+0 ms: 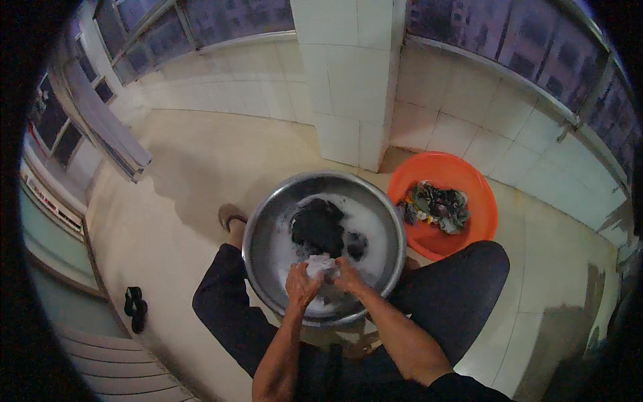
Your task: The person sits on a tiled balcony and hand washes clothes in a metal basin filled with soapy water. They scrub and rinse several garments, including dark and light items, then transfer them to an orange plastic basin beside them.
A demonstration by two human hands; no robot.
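A large round metal basin [258,221] stands on the floor between my knees. White suds [374,221] cover much of the water in it, and dark wet cloth [319,226] bulges up through the foam. Over the near half of the basin, a small whitish cloth [321,263] is bunched between my two hands. My left hand [303,284] grips its left side with curled fingers. On the other side my right hand [347,276] holds the cloth's right edge. Foam and fingers hide part of what lies beneath.
An orange plastic basin [479,221] with crumpled patterned cloth [439,206] stands right of the metal one, near the tiled wall [467,120]. Dark shoes [134,309] lie at the left by a sliding door [65,241]. A grey curtain [108,120] hangs at the upper left.
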